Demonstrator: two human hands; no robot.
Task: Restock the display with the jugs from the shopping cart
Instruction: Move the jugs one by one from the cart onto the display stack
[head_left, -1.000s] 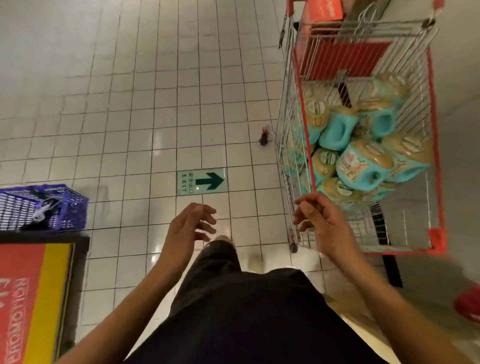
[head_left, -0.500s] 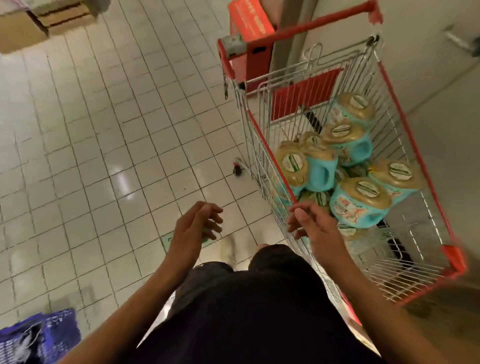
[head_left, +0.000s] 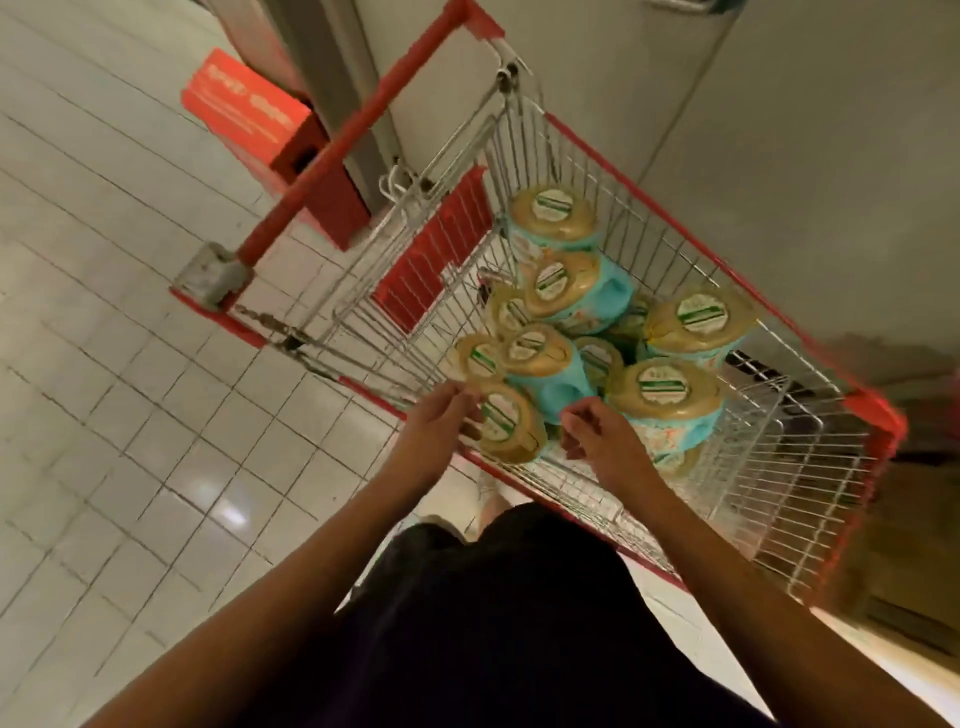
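1. Since half a second ago, both hands have moved from short of the shopping cart (head_left: 878, 415) to over its near side. The view has swung, so the basket now lies straight ahead.
2. Left hand (head_left: 441, 421): fingers loosely bent, with the tips at the edge of the nearest jug's (head_left: 506, 428) tan lid. They look to be touching it, but no hold has closed.
3. Right hand (head_left: 597, 436): fingers loosely curled and holding nothing. It hangs over the basket just beside the same jug.
4. The jugs (head_left: 670, 389), teal with tan lids, all lie inside the cart, heaped toward the handle end. None has been lifted.
5. Progress: the display is not in view, so how much is already shelved cannot be told. Judged from the heap, many jugs remain to be carried.
6. Step in hand, as judged: picking up the nearest jug, with the grip not yet made.
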